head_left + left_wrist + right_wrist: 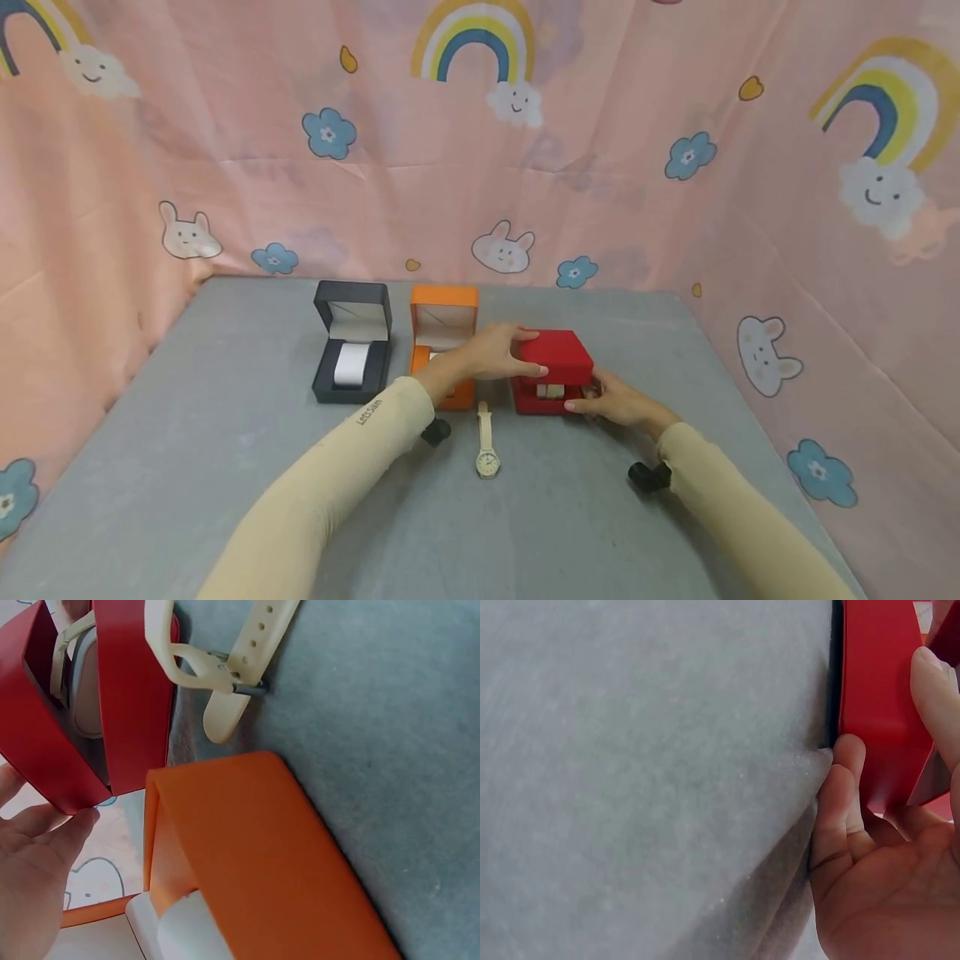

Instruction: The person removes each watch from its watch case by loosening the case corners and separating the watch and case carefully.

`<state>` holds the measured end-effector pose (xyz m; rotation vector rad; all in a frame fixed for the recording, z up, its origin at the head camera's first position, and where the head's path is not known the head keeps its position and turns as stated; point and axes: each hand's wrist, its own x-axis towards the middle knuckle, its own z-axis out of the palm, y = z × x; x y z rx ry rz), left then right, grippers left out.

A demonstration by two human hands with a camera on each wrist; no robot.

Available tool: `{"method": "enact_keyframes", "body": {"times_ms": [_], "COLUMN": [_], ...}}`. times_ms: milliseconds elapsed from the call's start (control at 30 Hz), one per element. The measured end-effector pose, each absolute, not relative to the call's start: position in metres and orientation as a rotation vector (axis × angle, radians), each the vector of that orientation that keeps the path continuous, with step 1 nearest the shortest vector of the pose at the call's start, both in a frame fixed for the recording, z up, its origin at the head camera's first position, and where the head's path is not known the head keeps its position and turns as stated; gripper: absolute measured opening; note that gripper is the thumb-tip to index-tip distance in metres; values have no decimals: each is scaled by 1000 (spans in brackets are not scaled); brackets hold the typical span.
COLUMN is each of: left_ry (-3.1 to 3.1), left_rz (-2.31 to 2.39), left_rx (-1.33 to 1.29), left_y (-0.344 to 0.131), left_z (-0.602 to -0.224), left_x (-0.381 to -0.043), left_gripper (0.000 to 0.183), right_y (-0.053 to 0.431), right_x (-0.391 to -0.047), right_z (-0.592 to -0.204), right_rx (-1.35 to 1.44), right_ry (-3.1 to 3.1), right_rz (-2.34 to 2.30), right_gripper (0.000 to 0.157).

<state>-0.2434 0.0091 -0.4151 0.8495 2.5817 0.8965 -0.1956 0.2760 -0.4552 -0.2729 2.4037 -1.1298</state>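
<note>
A red watch box [558, 357] stands on the table with its lid partly lowered. Inside it, a cream-strapped watch [550, 391] sits around a cushion, seen through the gap. My left hand [491, 353] grips the lid at its left side, thumb along the front. At the right side of the base, my right hand [628, 405] holds the box, with the thumb near the front corner and the other fingers low along the side [881, 705]. Another cream watch [487, 454] lies face up on the table in front, its buckle and strap [247, 652] large in the left wrist view.
Left of the red box stands an open orange watch box [444, 300], partly hidden by my left arm. Farther left, an open black watch box [352, 304] holds a white cushion [352, 364]. Grey cloth [525, 533] covers the table; a pink printed curtain [420, 192] hangs behind.
</note>
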Motion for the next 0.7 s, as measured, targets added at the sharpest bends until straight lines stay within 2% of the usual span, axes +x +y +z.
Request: {"method": "enact_keyframes", "body": {"times_ms": [533,700], "left_ry": [2555,2528], "left_rz": [965,1042], "left_rx": [826,783], "left_y": [8,6], "left_z": [-416,-416], "left_x": [-250,-251], "left_gripper": [71,69], "right_y": [277,277], "right_x": [-197,-199], "right_z": [-458,-460], "right_rx": [-314,-335], "right_ry": [2377,2402], "right_rz": [-1179,-1162], "right_gripper": [66,72]}}
